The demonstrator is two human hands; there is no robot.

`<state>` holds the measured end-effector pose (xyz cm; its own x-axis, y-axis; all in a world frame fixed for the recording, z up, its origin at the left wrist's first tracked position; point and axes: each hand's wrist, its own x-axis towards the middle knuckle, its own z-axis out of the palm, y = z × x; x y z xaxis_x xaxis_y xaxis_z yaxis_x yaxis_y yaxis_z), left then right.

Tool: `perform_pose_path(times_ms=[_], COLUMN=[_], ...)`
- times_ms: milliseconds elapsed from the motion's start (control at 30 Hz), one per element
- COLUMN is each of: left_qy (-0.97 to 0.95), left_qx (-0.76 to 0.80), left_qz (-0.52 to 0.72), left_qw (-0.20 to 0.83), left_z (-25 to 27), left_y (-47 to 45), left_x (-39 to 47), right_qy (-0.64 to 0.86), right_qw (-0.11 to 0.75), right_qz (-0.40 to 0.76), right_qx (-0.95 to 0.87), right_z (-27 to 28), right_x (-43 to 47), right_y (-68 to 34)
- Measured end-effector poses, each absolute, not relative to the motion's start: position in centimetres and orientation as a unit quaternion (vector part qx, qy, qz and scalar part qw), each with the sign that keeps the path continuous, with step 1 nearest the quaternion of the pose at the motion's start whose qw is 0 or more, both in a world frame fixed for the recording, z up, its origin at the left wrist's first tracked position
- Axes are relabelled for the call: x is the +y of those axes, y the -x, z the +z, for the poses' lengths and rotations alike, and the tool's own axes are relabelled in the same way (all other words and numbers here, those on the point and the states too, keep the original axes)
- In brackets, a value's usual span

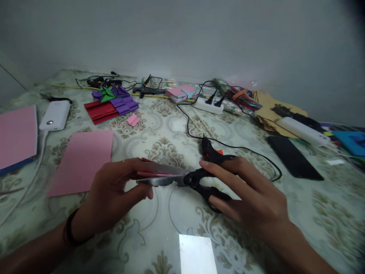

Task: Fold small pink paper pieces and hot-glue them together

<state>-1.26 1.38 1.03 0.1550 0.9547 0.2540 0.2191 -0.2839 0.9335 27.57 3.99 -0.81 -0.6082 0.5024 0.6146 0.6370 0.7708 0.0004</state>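
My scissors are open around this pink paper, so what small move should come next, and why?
I'd probably squeeze the right hand gently to close the scissors: their blades stand apart with the pink paper between them, and the left hand holds that paper.

Held pink paper [151, 174], mostly hidden

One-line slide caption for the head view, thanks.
The right hand holds black-handled scissors, blades parted around pink paper in the left hand, above a floral tablecloth.
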Motion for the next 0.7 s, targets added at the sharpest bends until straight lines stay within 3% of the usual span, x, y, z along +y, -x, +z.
perform_pose_path(times_ms=[700], left_qy=[-0.655], left_qx=[0.443], left_qz=[0.472], left_qw=[0.39], left_z=[0.67], left_y=[1.5], left_x=[1.35], right_qy=[0.323], right_qw=[0.289], right_qz=[-0.091], right_qx=[-0.896], right_z=[-0.54], right_x=[3.87], right_y=[-27.44])
